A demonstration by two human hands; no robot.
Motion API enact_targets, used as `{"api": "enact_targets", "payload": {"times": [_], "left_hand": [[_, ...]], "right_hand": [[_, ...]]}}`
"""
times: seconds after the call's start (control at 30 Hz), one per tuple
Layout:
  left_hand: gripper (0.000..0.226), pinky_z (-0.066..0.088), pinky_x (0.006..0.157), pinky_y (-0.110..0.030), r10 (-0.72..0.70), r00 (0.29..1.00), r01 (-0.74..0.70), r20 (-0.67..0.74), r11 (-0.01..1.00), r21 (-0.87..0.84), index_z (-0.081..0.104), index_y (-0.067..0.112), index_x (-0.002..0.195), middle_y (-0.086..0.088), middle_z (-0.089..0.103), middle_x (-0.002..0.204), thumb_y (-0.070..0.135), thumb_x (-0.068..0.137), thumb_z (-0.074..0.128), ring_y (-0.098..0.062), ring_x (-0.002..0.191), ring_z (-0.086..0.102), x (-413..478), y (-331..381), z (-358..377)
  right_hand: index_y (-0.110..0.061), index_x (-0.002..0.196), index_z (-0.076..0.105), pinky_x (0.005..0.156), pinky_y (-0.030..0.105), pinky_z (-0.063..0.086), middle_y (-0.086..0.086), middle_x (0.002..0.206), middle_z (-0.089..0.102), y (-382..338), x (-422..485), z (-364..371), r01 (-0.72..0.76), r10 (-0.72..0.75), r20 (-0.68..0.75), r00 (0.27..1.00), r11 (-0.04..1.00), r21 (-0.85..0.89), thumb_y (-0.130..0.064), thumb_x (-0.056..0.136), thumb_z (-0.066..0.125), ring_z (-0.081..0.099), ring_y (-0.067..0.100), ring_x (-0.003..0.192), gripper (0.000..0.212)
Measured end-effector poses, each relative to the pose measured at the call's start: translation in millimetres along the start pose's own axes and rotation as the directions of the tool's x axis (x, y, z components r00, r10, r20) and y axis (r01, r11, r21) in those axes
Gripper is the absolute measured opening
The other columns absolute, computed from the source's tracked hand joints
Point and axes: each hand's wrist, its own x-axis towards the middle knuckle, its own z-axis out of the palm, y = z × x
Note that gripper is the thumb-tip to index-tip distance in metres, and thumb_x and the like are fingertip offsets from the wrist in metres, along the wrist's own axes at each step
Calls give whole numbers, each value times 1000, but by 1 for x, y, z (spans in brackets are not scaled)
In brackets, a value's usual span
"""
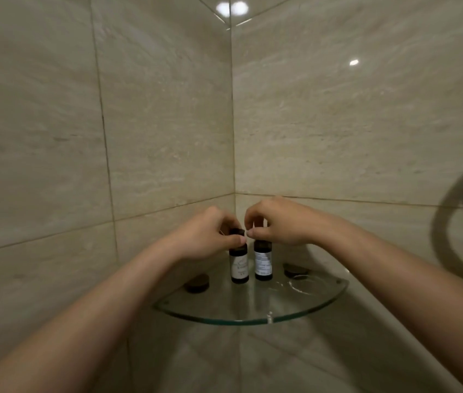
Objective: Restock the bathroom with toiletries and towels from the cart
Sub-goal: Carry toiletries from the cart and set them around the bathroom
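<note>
Straightening stock at the back of the shelf (281,304), the left hand (210,234) and right hand (278,222) each hold a pinching grip on a cap, left bottle (238,268) and right bottle (263,263), likely to face the labels forward.

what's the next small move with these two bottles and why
Probably loosen both grips and lift away: the left hand and right hand pinch the caps of the left bottle and right bottle, which stand upright on the glass shelf.

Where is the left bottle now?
Head view, centre: the left bottle stands on the glass shelf beside the right bottle, left hand pinching its cap.
</note>
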Motion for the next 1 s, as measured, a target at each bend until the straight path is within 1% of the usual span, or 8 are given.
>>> {"api": "enact_targets", "payload": {"times": [0.2,0.33,0.43,0.6,0.67,0.77,0.9,1.0], "left_hand": [[32,52,87,-31,-49,999,49,-3,998,29,60,16,112,1,65,105,33,85,62,-10,94,61,-3,3,-4],[33,51,85,-25,-52,999,53,-17,996,71,59,19,114,5,65,105,33,85,62,-8,94,61,-3,10,-9],[28,49,80,-19,-45,999,48,-23,991,122,61,18,111,6,65,103,32,86,62,-7,92,61,-1,15,-8],[21,52,84,-28,-50,999,51,-10,987,152,64,19,104,4,67,102,30,87,61,-8,90,62,1,16,-5],[23,51,84,-26,-49,999,51,-16,988,146,63,19,106,6,66,102,31,87,61,-7,91,61,2,17,-7],[26,51,86,-26,-61,998,63,-23,991,119,62,20,110,7,64,102,31,87,61,-6,92,61,2,18,-11],[22,50,83,-24,-64,998,65,-7,988,138,64,16,105,3,67,101,25,85,64,-8,89,61,4,19,-8],[16,49,80,-22,-52,998,57,-40,986,156,66,16,100,2,68,98,22,85,64,-7,87,60,2,21,-5]], "right_hand": [[-21,124,55,79,28,52,-3,120,58,4,-4,-22,-13,3,162,987,998,59,-27,94,51,65,11,77,31],[-24,129,50,84,27,51,-8,122,56,9,-5,-30,23,-33,240,970,999,44,-17,92,53,65,8,86,37],[-19,121,58,75,25,50,-6,112,63,10,-5,-28,67,-63,207,976,998,-13,-18,92,54,62,6,77,29],[-18,94,63,67,26,43,-5,88,64,13,-2,-17,42,-32,109,994,995,-88,-42,91,51,59,13,81,27],[-20,111,60,73,29,46,-4,100,63,13,-2,-17,26,-17,105,994,996,-90,-49,90,49,59,14,83,37],[-24,127,50,79,31,52,-5,112,62,13,-7,-20,42,-45,195,980,999,24,-39,92,52,64,9,71,38],[-20,105,62,63,23,43,-11,83,59,13,-6,-17,96,-89,133,987,994,-47,-33,91,55,53,2,68,21],[-19,84,61,62,27,45,-6,77,61,13,-5,-14,83,-80,79,994,996,-42,-43,87,58,58,12,72,24]]}}
